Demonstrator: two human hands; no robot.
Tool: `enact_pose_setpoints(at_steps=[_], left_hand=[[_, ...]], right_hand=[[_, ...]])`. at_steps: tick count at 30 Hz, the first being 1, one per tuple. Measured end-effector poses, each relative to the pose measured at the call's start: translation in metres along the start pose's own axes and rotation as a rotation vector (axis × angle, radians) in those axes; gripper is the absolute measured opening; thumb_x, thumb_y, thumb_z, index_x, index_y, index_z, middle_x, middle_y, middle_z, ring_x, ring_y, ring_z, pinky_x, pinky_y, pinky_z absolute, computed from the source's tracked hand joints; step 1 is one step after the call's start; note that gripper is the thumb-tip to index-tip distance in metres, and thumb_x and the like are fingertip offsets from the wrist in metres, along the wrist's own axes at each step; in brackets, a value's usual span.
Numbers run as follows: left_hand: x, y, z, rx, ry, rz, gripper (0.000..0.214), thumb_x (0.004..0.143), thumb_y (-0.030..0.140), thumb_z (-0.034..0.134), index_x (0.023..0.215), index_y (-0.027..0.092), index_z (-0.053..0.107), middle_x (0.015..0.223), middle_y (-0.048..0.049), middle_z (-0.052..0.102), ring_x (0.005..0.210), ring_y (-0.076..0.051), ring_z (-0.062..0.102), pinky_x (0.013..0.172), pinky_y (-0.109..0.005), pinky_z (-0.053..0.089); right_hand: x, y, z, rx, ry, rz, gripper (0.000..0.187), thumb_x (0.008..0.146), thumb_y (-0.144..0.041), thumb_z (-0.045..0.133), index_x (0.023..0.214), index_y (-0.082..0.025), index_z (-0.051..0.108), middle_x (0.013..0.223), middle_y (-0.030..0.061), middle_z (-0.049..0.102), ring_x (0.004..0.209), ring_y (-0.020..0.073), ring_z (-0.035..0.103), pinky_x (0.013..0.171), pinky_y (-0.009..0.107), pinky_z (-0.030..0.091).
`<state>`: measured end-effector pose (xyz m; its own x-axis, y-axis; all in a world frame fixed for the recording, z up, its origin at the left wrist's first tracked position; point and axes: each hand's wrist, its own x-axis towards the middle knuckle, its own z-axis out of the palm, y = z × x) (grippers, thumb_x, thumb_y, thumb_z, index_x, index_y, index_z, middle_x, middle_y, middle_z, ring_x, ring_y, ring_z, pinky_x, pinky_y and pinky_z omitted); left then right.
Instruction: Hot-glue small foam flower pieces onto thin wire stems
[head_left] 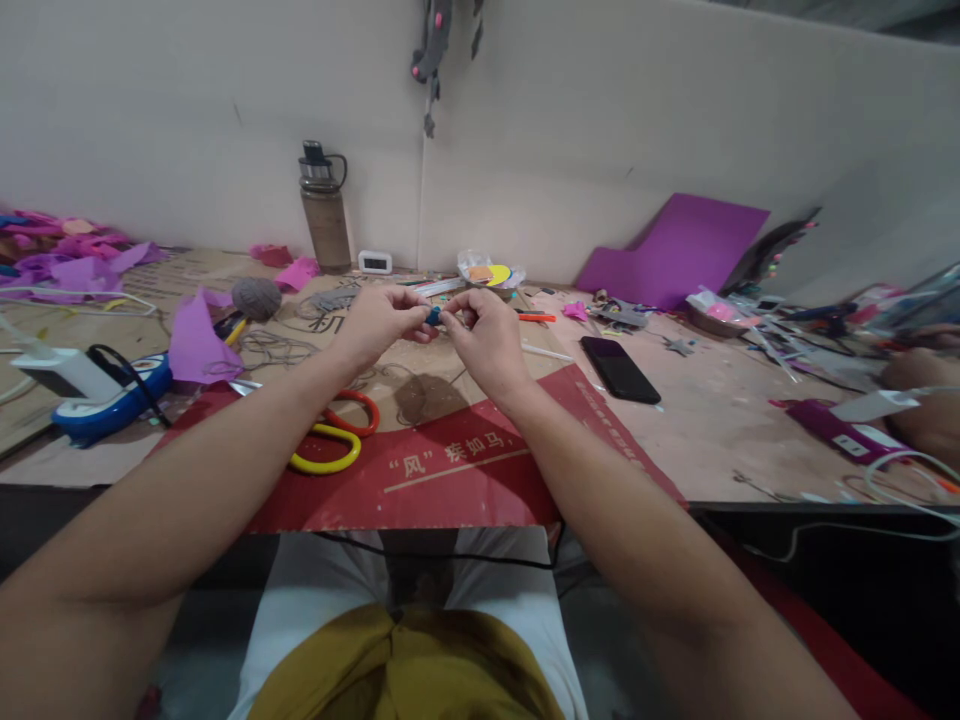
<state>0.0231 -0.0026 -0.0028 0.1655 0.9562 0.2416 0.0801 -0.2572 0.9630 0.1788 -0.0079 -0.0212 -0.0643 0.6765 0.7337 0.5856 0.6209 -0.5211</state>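
Above the middle of the table, a small dark teal piece (433, 316) is pinched between the fingertips of both hands. My left hand (384, 322) grips it from the left, thumb and forefinger together. From the other side my right hand (484, 335) closes its fingertips at the piece's right edge. The piece is too small and too covered to tell its kind. Below the hands lies a red and brown cardboard sheet (450, 480). Scissors with red and yellow handles (330, 462) rest on it, partly hidden by my left forearm.
A black phone (619, 369) lies to the right, near a purple foam sheet (679, 250) against the wall. A bottle (325, 215) and grey yarn ball (256, 298) stand behind left. Power strips with cables, blue (112, 405) and magenta (844, 432), flank me. Another person's hand (926, 370) shows far right.
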Motion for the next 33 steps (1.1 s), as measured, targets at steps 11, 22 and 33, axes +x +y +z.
enact_pose_setpoints(at_steps=[11,22,33], left_hand=[[0.001,-0.001,0.0,-0.075,0.012,-0.062,0.005,0.073,0.013,0.068,0.074,0.011,0.063,0.061,-0.003,0.066,0.056,-0.012,0.064,0.066,-0.029,0.056],[0.005,-0.011,-0.007,0.175,-0.041,0.138,0.011,0.072,0.022,0.069,0.078,0.013,0.066,0.067,-0.005,0.069,0.062,-0.014,0.067,0.067,-0.03,0.057],[-0.002,-0.001,-0.004,0.293,-0.031,0.147,0.013,0.071,0.025,0.068,0.075,0.013,0.066,0.065,-0.0043,0.069,0.061,-0.013,0.066,0.064,-0.026,0.055]], right_hand=[[0.0,-0.001,-0.002,-0.013,-0.008,-0.007,0.004,0.078,-0.016,0.061,0.075,-0.017,0.06,0.071,-0.0008,0.052,0.064,0.0117,0.042,0.066,0.027,0.035],[-0.001,-0.001,-0.003,-0.028,-0.057,0.017,0.006,0.081,-0.019,0.06,0.081,-0.018,0.065,0.073,-0.0002,0.052,0.066,0.0121,0.043,0.067,0.029,0.035],[0.0,-0.001,-0.002,-0.008,-0.074,0.045,0.008,0.08,-0.022,0.059,0.078,-0.017,0.064,0.074,0.0012,0.057,0.066,0.0124,0.045,0.066,0.028,0.036]])
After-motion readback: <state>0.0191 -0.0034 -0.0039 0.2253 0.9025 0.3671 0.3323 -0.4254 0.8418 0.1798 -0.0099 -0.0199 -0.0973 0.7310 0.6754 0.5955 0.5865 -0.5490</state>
